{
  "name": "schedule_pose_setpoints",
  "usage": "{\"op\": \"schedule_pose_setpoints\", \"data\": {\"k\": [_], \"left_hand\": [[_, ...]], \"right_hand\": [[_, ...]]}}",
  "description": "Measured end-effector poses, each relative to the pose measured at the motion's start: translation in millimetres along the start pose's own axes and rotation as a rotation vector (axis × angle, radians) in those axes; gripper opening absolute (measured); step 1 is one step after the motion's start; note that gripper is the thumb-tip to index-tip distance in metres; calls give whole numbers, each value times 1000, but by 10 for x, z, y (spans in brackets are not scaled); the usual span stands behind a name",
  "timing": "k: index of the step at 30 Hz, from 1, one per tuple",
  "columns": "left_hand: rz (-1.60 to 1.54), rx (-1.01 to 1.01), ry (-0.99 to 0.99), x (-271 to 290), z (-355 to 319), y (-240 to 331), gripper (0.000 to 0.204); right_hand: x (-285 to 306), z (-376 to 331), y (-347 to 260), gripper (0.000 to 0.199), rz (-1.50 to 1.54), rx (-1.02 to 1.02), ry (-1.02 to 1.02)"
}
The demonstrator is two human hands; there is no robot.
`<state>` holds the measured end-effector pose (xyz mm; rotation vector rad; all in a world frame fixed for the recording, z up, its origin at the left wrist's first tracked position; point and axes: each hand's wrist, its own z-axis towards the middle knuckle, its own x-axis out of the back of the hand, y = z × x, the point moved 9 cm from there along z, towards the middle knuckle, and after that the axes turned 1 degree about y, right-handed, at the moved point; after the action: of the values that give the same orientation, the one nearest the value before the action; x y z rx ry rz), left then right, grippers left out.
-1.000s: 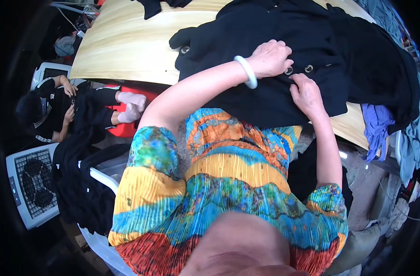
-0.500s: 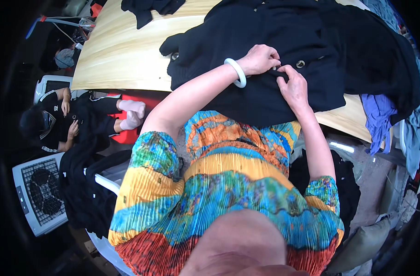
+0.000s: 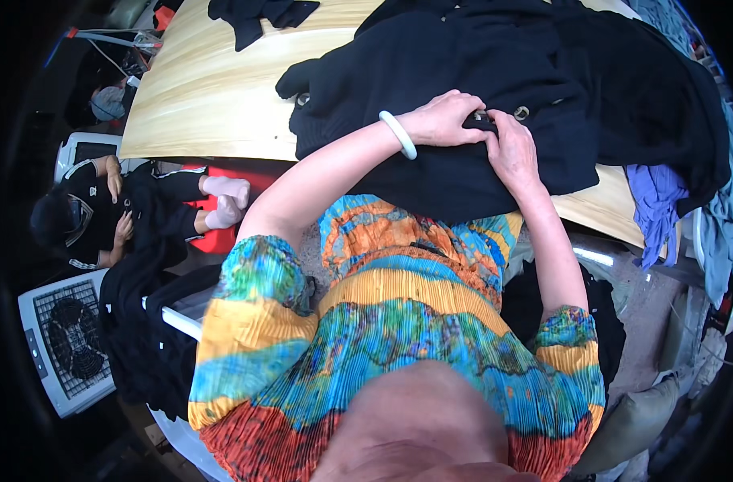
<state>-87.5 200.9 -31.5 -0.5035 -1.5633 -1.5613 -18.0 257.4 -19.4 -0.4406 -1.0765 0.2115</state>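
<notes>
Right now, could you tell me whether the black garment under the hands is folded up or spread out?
Spread out: the black garment lies loosely across the wooden table, its lower edge hanging over the near side, with both hands pressing it.

Black garment [image 3: 463, 96]: dark knit piece with round metal-rimmed buttons, spread flat and rumpled over the near edge of the pale wooden table, its lower hem hanging off toward six o'clock. One button [image 3: 521, 113] shows at its centre, another [image 3: 303, 100] at nine o'clock.
</notes>
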Motion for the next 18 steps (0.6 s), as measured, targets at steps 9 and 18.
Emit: {"op": "schedule_pose_setpoints", "data": {"k": [9,18], "left_hand": [[37,25,174,19,-64,33,30],[-60,41,232,68,-80,-90,27]], "right_hand": [[-55,45,-11,23,14,-35,-157],[-49,148,62,18,98,-53,-184]]}}
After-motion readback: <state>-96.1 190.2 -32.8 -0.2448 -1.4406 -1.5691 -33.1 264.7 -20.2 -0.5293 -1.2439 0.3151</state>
